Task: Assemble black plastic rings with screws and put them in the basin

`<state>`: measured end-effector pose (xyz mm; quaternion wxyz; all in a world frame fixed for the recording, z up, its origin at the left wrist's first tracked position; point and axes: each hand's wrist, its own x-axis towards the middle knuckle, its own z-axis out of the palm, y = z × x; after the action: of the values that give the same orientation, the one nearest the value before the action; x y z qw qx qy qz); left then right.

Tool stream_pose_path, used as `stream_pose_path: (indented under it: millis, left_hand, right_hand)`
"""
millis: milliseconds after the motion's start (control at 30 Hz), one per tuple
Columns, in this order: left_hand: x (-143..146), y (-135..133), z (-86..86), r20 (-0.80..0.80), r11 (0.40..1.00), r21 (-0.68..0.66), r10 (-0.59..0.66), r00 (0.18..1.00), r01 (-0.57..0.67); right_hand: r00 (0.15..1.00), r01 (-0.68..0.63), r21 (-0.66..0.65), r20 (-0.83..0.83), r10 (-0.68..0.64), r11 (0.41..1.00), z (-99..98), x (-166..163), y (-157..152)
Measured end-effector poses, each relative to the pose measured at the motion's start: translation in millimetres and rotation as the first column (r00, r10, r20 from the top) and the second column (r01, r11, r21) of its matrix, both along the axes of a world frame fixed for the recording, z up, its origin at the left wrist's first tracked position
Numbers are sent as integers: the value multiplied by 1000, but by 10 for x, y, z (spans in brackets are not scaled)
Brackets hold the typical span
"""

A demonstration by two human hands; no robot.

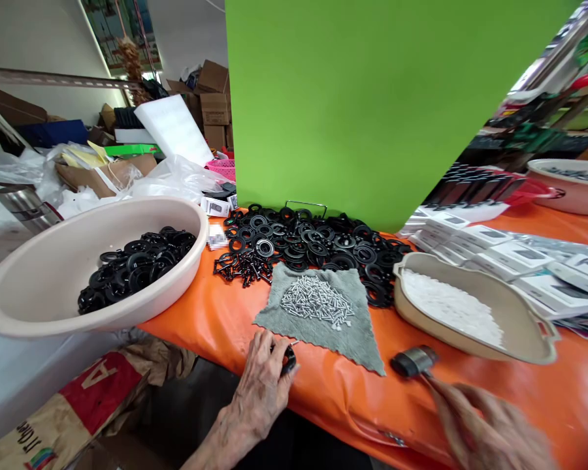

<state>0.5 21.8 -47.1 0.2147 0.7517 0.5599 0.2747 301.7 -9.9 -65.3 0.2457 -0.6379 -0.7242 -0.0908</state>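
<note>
Head view of a table (323, 418) draped in orange sheeting. We see the left hand (262, 385) clenched around a small black ring (288, 360), with a silver screw (294, 343) showing at its upper edge. The right hand (485, 424), blurred, grasps the handle of a mallet (414, 361), whose dark head sits near the sheeting; we cannot tell whether the two touch.

Between the hands and just ahead of them lies a grey cloth (318, 343) bearing a heap of silver screws (316, 300). Beyond it, against a green board (362, 104), a wide spread of black rings (313, 245) covers the table, with a cluster of black bolts (245, 266) at its left end.

To the left, a beige basin (127, 215) holds more black rings (137, 271). To the right, a beige tray (421, 281) holds white granules (451, 307) — with stacked white boxes (494, 251) just behind it.
</note>
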Motion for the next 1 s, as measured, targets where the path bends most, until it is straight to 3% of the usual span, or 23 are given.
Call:
stream_pose_path:
  millis: [33,100,200,300,467,767,1000]
  left_hand:
    - [8,-20,-21,18,1000,-1,2,1000,-2]
    - [2,-48,-35,77,1000,-25,1,997,1]
    - [-64,-52,18,179,993,-116,29,983,-8]
    - [-153,-38,109,286,977,-213,74,955,-12]
    - [-219,-40,203,437,954,-294,80,896,58]
    - [-72,-45,195,321,989,-146,50,946,-2]
    - [70,0,147,266,987,-156,88,960,-47]
  right_hand:
    - [988,-154,58,-24,155,986,51,-225,67]
    - [905,-393,45,-155,395,918,120,-703,236]
    - [852,-504,-5,-162,497,863,121,-1270,489]
    - [842,-532,-56,-134,522,845,60,-1516,628]
    - [852,-519,-81,-124,508,851,19,-1520,683]
    - [873,-397,-25,-319,369,917,20,-1280,537]
    - [876,-288,28,-396,275,957,-127,-1151,357]
